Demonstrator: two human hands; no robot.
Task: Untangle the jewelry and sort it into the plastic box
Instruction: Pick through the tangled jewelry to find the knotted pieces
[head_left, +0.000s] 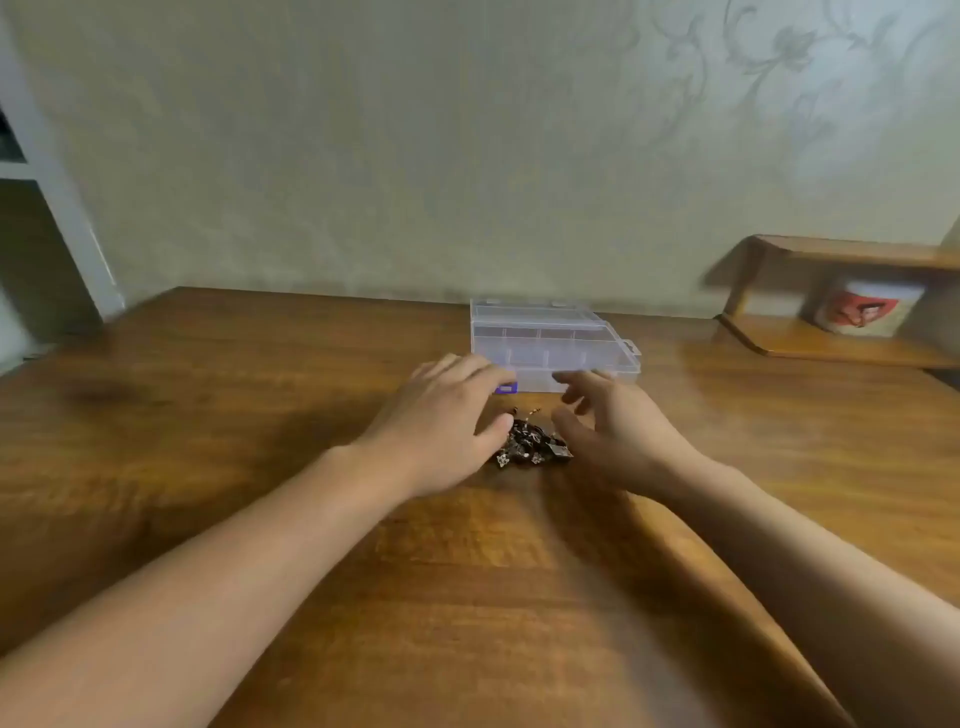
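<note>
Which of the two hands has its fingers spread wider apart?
The right hand: its fingers fan out with gaps between them beside the jewelry pile. The left hand keeps its fingers close together.

Setting: a home room. Evidence: floral-patterned wallpaper (779, 78), wooden surface (260, 415) against the wall, small wooden shelf (831, 249) holding a printed mug (862, 309).

A brown wooden table (208, 415) with visible grain fills the foreground and meets a pale cream wall (363, 156). A faint floral pattern (789, 62) marks the wall's upper right. At right, a small wooden shelf (831, 254) stands over a white mug (865, 312) bearing a red print. A white frame (57, 208) runs down the left edge.
</note>
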